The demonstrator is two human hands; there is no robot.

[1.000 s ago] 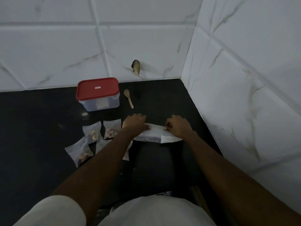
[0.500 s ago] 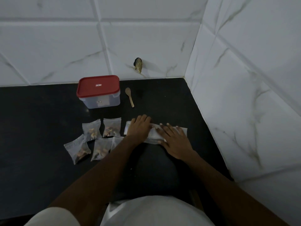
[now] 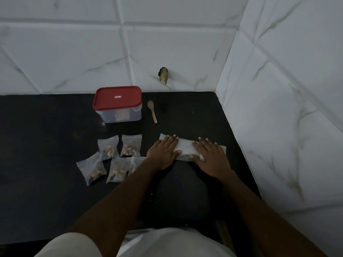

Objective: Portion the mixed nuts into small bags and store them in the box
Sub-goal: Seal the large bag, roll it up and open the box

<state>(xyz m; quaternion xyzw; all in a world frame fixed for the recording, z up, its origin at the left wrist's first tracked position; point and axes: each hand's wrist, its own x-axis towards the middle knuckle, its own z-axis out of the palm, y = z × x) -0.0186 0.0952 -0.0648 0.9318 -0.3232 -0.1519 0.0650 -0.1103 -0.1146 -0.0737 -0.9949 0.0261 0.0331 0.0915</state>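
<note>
Two hands are pressed flat on a long white packet [image 3: 186,146] lying crosswise on the black counter [image 3: 46,145]. The left hand [image 3: 163,154] is set over its left end and the right hand [image 3: 211,158] over its right end, fingers straight and nothing gripped; the hands are kept apart, with a strip of packet showing between them. What the packet holds cannot be told.

Five small bags [image 3: 108,150] of clear plastic, nuts inside, are laid just left of the left hand – the nearest is partly hidden by the forearm. Farther back the box [image 3: 120,115] is stood upright, closed by its red lid [image 3: 117,98]. A wooden spoon [image 3: 152,111] is laid just right of it, apart – near the tiled wall [image 3: 74,52].
</note>
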